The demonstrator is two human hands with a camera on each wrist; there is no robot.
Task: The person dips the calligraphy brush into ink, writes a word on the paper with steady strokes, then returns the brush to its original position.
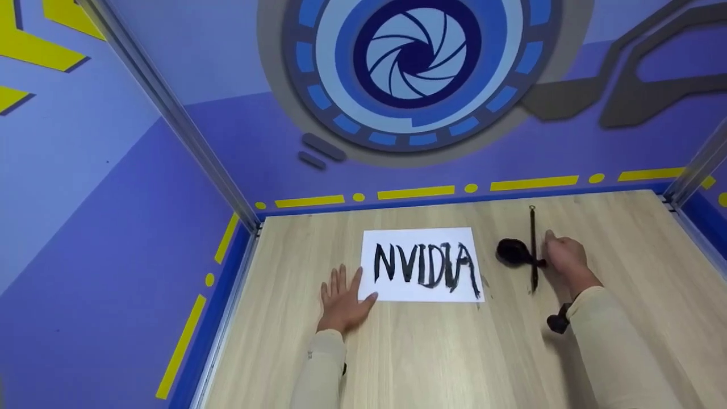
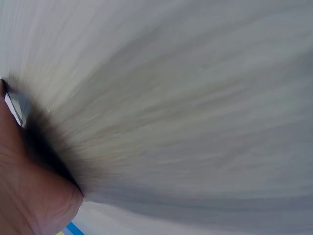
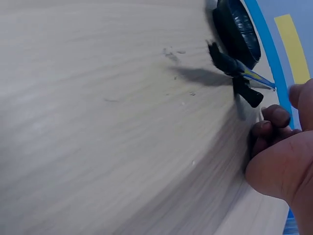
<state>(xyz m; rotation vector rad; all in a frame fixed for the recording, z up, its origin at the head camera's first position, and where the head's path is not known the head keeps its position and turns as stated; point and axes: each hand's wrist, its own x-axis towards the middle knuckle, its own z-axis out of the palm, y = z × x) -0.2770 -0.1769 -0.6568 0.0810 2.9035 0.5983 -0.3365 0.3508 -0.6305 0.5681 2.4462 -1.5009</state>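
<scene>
A white sheet of paper lies on the table, with "NVIDIA" brushed across it in black. My left hand rests with fingers spread at the sheet's lower left, thumb and index finger at its edge. Right of the paper, a paintbrush lies across the short handle of a round black dish, its dark bristles toward me. Just right of the brush is my right hand, its fingers loosely curled and nothing held in them. In the right wrist view, those fingers are close to the dish's handle.
Small black smudges mark the wooden tabletop near the bristles. Printed blue and purple panels wall in the back and the sides. A dark device sits at my right wrist.
</scene>
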